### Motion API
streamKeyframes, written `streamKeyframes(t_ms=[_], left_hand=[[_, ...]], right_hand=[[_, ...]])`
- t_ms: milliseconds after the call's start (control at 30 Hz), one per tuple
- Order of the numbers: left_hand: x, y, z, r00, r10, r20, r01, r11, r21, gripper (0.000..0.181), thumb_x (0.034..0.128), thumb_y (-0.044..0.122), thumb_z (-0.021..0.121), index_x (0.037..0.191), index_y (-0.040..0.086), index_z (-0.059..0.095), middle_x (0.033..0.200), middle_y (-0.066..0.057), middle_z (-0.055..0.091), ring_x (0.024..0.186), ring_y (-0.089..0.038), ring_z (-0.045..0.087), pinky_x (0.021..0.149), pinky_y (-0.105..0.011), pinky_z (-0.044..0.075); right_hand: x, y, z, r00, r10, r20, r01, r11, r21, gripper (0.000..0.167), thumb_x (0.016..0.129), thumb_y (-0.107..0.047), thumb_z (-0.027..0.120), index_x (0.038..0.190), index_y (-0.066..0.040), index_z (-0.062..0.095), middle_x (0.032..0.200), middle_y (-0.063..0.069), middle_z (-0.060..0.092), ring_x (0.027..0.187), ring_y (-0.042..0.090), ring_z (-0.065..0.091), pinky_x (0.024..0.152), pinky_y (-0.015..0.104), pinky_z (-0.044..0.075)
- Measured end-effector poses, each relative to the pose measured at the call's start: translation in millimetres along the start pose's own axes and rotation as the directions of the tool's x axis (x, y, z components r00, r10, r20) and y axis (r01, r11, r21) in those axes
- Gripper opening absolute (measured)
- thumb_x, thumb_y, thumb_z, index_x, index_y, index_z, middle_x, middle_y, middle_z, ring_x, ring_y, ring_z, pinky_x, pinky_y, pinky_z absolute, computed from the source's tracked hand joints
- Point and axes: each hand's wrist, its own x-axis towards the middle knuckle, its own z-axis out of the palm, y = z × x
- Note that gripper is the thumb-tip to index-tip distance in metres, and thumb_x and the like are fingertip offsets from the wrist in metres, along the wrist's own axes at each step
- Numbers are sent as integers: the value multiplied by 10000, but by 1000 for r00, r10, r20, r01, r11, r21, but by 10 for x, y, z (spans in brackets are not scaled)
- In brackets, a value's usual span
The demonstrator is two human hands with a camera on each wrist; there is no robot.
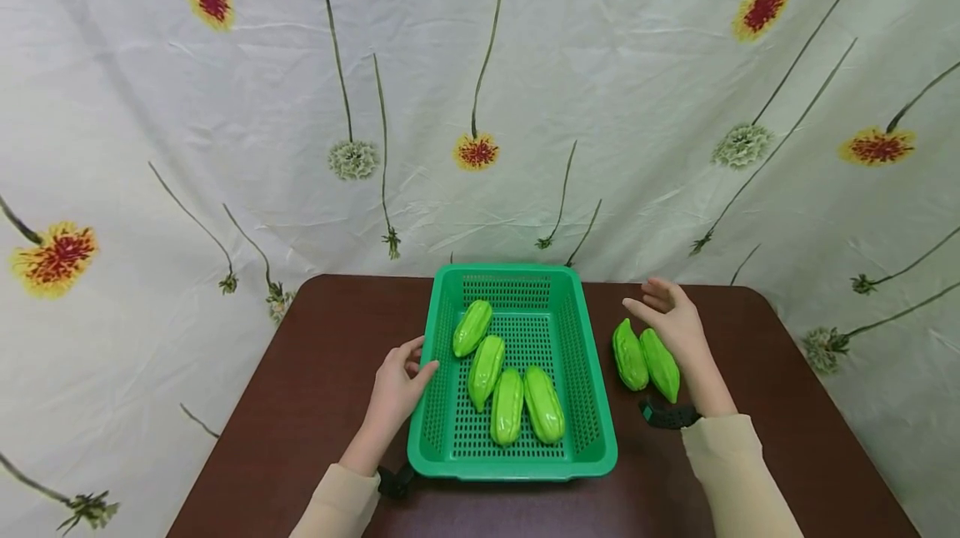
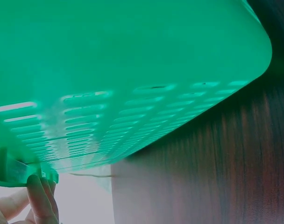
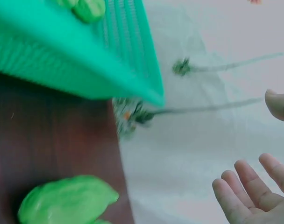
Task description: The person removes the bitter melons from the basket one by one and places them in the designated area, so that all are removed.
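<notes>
Several glossy green ridged fruits [image 1: 487, 363], similar to starfruit, lie in a green plastic basket [image 1: 513, 471] with slotted walls. My left hand [image 1: 400, 380] grips the basket's left rim, thumb on top. In the left wrist view, fingers [image 2: 40, 198] press on the rim from outside. Two more of these fruits, one nearer the basket [image 1: 630, 356] and another [image 1: 661, 365] beside it, lie on the table to the basket's right. Just above and beyond them hovers my right hand [image 1: 671, 321], fingers spread and holding nothing. The right wrist view shows its fingers [image 3: 254, 186] apart from everything.
The dark brown wooden table [image 1: 300, 405] ends just behind the basket. Beyond its far edge hangs a white flower-printed cloth [image 1: 420, 105]. Each wrist wears a black strap, the right strap [image 1: 670, 415] lying close to the loose fruits.
</notes>
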Motion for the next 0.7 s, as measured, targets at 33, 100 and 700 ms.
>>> streamKeyframes(t_ms=[33,100,700], left_hand=[[1,1,0,1000,-1,0,1,1000,0,492,917,136,702,1358,-21,553,1093,-178,611,864,-225,583,698,-306,477],[2,6,0,1000,0,0,0,1000,-2,492,917,136,702,1360,-20,553,1091,-178,610,862,-227,584,694,-307,478],[-14,26,-8,1000,-1,-2,1,1000,6,500,917,151,705,1361,-22,552,1094,-181,611,873,-231,576,709,-323,475]], right_hand=[[-2,-45,21,1000,-13,8,13,1000,13,809,936,-398,666,1559,-82,258,1556,196,349,1425,365,354,1109,545,354],[-5,-123,70,999,-39,20,38,999,31,796,935,-389,670,1558,-96,269,1556,180,355,1425,349,360,1113,541,352],[-144,-306,759,963,-163,216,157,987,45,715,893,-227,745,1489,-75,378,1503,163,432,1390,341,424,1126,475,374]])
